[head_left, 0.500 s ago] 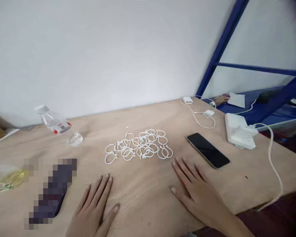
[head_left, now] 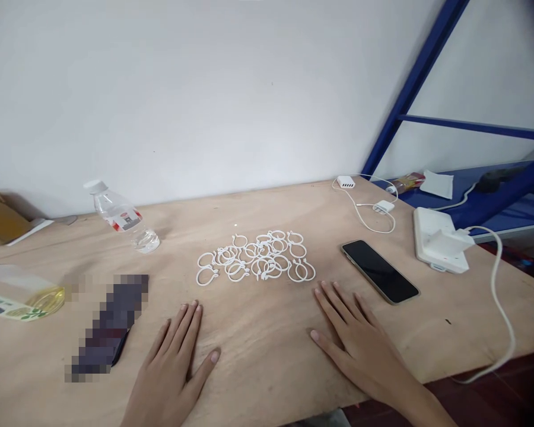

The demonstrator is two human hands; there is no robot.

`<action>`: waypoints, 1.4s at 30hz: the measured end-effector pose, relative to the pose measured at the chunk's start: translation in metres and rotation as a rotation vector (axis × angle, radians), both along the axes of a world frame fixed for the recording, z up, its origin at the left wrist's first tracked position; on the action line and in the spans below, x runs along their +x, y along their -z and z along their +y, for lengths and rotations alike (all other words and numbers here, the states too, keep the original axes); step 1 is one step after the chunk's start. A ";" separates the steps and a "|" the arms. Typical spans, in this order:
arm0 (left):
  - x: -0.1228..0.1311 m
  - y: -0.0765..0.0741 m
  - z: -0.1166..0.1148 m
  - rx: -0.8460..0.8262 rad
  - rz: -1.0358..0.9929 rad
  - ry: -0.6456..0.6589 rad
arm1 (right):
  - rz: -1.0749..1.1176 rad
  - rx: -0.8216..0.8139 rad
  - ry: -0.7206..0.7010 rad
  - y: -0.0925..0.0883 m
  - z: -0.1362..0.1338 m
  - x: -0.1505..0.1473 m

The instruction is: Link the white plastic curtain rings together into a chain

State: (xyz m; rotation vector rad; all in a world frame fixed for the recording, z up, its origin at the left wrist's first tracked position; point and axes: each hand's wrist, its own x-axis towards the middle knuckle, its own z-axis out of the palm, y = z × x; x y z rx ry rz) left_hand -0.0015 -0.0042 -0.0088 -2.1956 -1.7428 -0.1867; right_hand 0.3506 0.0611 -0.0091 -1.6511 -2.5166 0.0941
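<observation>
Both of my hands lie flat, palms down, on a wooden table. My left hand rests near the front edge with fingers stretched out and holds nothing. My right hand lies to the right, fingers spread, also holding nothing. Just beyond the fingertips sits a pile of several white plastic rings with small tabs. A black phone lies face up close to my right fingertips.
A clear water bottle lies on its side at the back left. A plastic bottle of yellow liquid and a blurred dark object lie left. A white power strip, chargers and cables sit right, before a blue metal frame.
The view has shifted slightly. Both hands stay flat on the table in nearly the same places; nothing was picked up or moved.
</observation>
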 end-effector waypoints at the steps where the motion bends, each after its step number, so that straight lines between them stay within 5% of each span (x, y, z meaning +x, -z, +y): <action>1: -0.001 0.001 0.000 -0.008 -0.010 -0.001 | 0.002 -0.002 0.001 0.000 0.000 0.000; 19: -0.002 0.004 -0.001 -0.038 -0.065 -0.014 | 0.002 -0.038 0.016 -0.006 0.000 -0.003; 42: 0.001 -0.006 -0.002 -0.129 -0.069 -0.035 | 0.008 0.090 -0.017 0.008 0.002 0.001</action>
